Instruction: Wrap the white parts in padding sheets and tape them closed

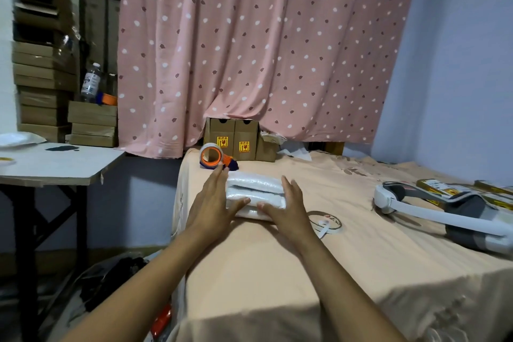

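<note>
A white bundle wrapped in padding sheet [254,189] lies on the peach-covered bed [277,272], left of the middle. My left hand [215,200] presses against its left end and my right hand [288,207] against its right end, thumbs meeting on the front face. An orange tape dispenser [213,157] with a clear tape roll stands just behind the bundle. An unwrapped white and grey part [433,207] lies at the right of the bed. The contents of the bundle are hidden by the padding.
A thin tape ring [327,223] lies right of my right hand. Small cardboard boxes [234,141] stand at the curtain, flat yellow-labelled packs [444,186] at far right. A grey table [55,164] and stacked cartons [44,86] are on the left.
</note>
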